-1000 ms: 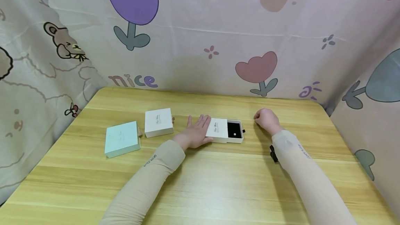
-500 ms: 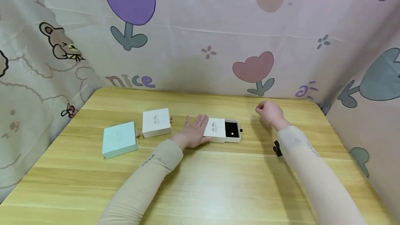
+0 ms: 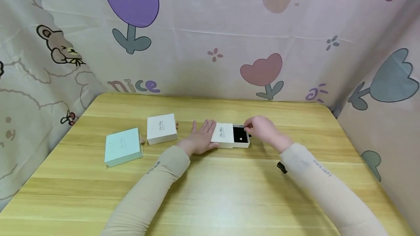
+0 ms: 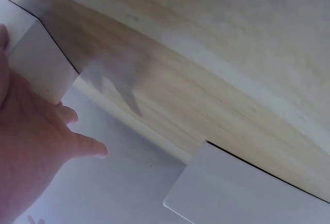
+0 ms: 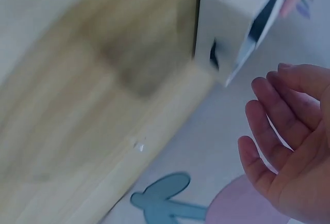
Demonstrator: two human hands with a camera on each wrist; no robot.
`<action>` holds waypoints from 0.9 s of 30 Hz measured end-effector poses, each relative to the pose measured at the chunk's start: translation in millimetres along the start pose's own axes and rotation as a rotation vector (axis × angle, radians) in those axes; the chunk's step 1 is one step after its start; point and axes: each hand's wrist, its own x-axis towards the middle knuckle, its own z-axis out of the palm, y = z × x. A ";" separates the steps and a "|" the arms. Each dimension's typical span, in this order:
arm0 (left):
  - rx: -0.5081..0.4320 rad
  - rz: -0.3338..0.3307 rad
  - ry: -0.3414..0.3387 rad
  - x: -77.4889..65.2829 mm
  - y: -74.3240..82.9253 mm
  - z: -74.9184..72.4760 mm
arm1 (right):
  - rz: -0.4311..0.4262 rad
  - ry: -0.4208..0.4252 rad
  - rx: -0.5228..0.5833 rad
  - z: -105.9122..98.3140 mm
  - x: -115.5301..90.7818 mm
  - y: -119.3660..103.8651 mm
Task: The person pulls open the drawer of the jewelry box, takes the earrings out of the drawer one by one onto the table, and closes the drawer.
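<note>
In the head view a white drawer box (image 3: 223, 133) lies on the table, its tray pulled out to the right. A small pearl stud (image 3: 241, 139) sits in the tray's black insert (image 3: 238, 132). My left hand (image 3: 201, 139) rests on the box's left end with fingers extended, thumb along the near side. Over the tray's right end is my right hand (image 3: 262, 128), its fingers gently curved and the thumb and forefinger tips close together; I cannot tell whether a tiny thing is pinched there. The right wrist view shows the tray's end (image 5: 224, 33) just beyond those fingertips.
To the left stand a second white box (image 3: 161, 128) and a mint-green box (image 3: 122, 146), each with a small ribbon tab. A tiny clear or shiny piece (image 5: 139, 144) lies on the wooden tabletop (image 3: 213, 199). A patterned cloth (image 3: 183, 46) hangs behind the table.
My right hand has lifted from the table right of the box, then moved left over the tray's right end. My left hand keeps its place on the box. The whole head view has shifted slightly.
</note>
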 end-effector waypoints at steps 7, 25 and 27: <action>-0.010 0.002 0.000 -1.5 -0.1 -0.9 | -0.090 -0.030 -0.146 16.2 -4.8 -14.1; -0.008 0.002 -0.001 -1.5 0.7 -0.8 | -0.088 -0.043 -0.238 25.7 -1.6 -23.6; -0.013 0.003 0.002 -1.8 0.9 -1.4 | -0.081 -0.053 -0.238 25.6 -0.7 -24.2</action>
